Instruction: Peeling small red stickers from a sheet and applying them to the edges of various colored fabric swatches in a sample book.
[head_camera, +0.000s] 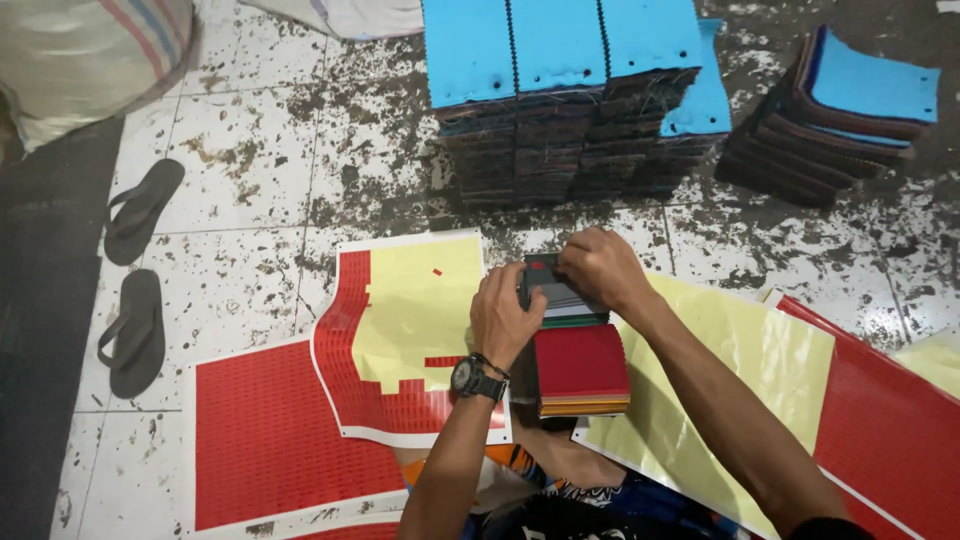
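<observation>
My left hand (503, 318), with a black watch on the wrist, grips the left side of a thick stack of fabric swatches (580, 370) that rests on my lap. The top swatches are red, with grey and green ones near the far end. My right hand (600, 268) pinches the far upper edge of the stack. Under the hands lies a red sticker sheet (400, 340) with much of it peeled down to the yellow backing.
Tall piles of blue-topped swatches (560, 90) stand ahead, and a smaller fanned pile (840, 110) at the right. Another red sticker sheet (270, 440) lies at the left, yellow backing sheets (760, 370) at the right. Two dark sandals (135, 270) and a sack (80, 50) sit on the stained tile floor.
</observation>
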